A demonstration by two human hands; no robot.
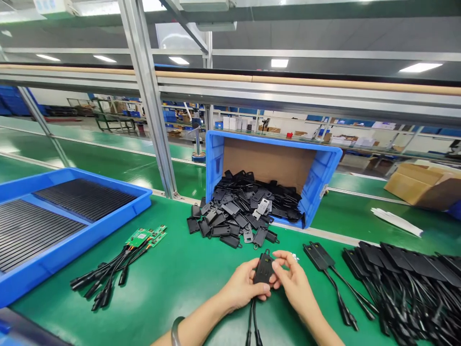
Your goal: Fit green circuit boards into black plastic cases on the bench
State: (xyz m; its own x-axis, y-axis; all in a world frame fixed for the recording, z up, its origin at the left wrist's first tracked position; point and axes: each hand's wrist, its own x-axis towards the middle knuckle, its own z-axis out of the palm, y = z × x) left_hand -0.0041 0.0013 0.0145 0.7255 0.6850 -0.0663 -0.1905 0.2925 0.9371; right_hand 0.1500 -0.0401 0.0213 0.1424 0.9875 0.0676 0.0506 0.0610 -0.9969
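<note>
In the head view, a small black plastic case (264, 268) with two black cables hanging down is between my hands over the green bench. My left hand (242, 287) grips it from the left, thumb across its lower face. On the other side, my right hand (291, 278) has its thumb and fingers pinched at the case's right edge. Beyond them, loose black housings (230, 209) spill from a blue bin (322, 185) lying on its side. Green circuit boards (140, 236) with wired black connectors lie to the left.
Cased units with cables (410, 269) are piled at the right, with two more cased units (320, 255) beside them. A blue tray (118, 214) with black ribbed rows stands at the left. A metal post (149, 96) rises behind the bench; a cardboard box (421, 185) sits far right.
</note>
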